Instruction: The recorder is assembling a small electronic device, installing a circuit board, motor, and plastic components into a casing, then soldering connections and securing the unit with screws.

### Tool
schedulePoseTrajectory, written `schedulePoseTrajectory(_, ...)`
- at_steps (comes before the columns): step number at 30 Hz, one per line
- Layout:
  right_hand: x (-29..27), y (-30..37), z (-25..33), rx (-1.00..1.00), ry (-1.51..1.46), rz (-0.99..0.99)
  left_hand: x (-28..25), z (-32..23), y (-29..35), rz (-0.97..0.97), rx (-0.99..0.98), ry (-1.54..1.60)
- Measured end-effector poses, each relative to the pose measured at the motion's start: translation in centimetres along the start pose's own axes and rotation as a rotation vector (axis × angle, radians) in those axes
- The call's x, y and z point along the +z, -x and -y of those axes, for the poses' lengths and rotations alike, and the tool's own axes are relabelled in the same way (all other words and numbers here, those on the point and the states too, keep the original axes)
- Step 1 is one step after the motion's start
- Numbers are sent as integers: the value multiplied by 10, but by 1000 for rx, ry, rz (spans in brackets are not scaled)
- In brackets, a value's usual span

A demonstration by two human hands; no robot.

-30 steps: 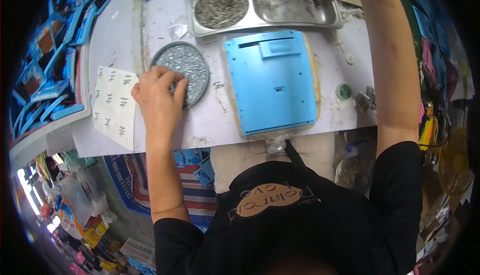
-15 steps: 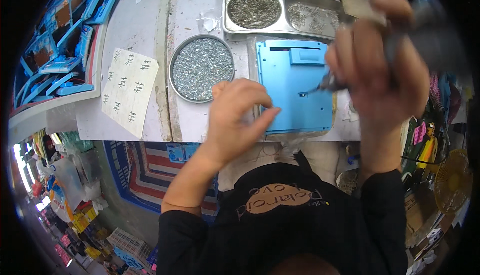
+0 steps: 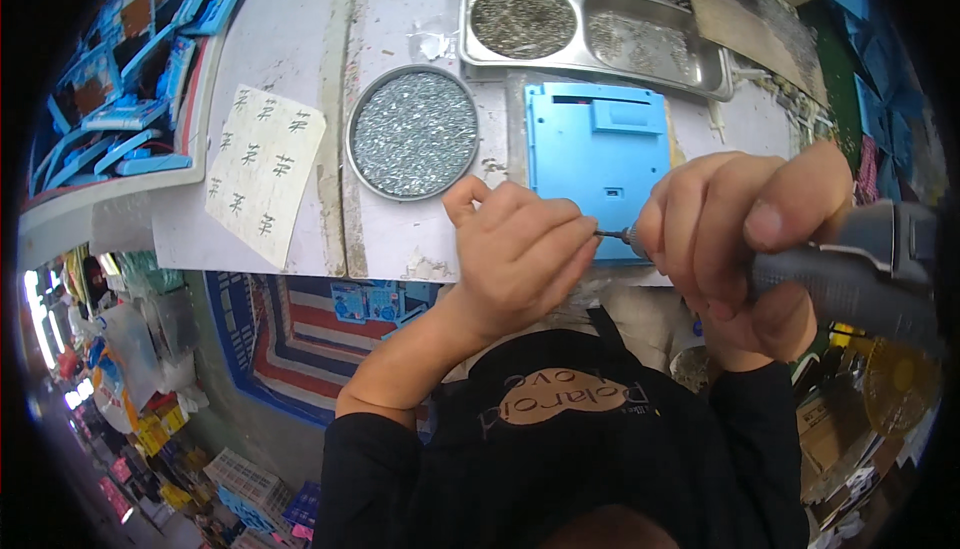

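A flat blue plastic casing (image 3: 575, 154) lies on the table in front of me, with a raised block near its top and a small slot lower down. My right hand (image 3: 745, 234) is wrapped round a dark grey electric screwdriver (image 3: 850, 284), held sideways with its bit pointing left. Over the casing's lower part, the fingertips of my left hand (image 3: 525, 249) are pinched together at the tip of that bit; whatever they hold is too small to make out. Left of the casing stands a round metal dish (image 3: 352, 139) full of small silvery screws (image 3: 415, 134).
A steel compartment tray (image 3: 590, 74) with small metal parts sits behind the casing. Paper with handwriting (image 3: 262, 174) lies to the left. Blue casings (image 3: 130, 114) are piled at the far left. Below the table edge stands a blue crate (image 3: 235, 339) with a striped lining.
My right hand has brought the screwdriver down and toward me, its bit leaving the casing's slot area. My left hand has moved right, closing its fingers at the bit's tip.
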State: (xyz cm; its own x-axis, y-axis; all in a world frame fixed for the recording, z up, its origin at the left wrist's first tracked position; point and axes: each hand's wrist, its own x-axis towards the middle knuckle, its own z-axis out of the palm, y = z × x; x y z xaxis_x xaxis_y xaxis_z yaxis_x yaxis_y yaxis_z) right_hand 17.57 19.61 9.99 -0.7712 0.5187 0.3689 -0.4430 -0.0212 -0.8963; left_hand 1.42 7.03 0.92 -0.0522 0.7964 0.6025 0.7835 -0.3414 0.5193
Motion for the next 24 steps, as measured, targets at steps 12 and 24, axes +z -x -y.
schedulePoseTrajectory(12,-17,0,-30,-105,31,-102,-48,111,6,76,-373,-403)
schedulePoseTrajectory(24,-14,76,4,36,145,-394,-42,105,-25,145,-402,73)
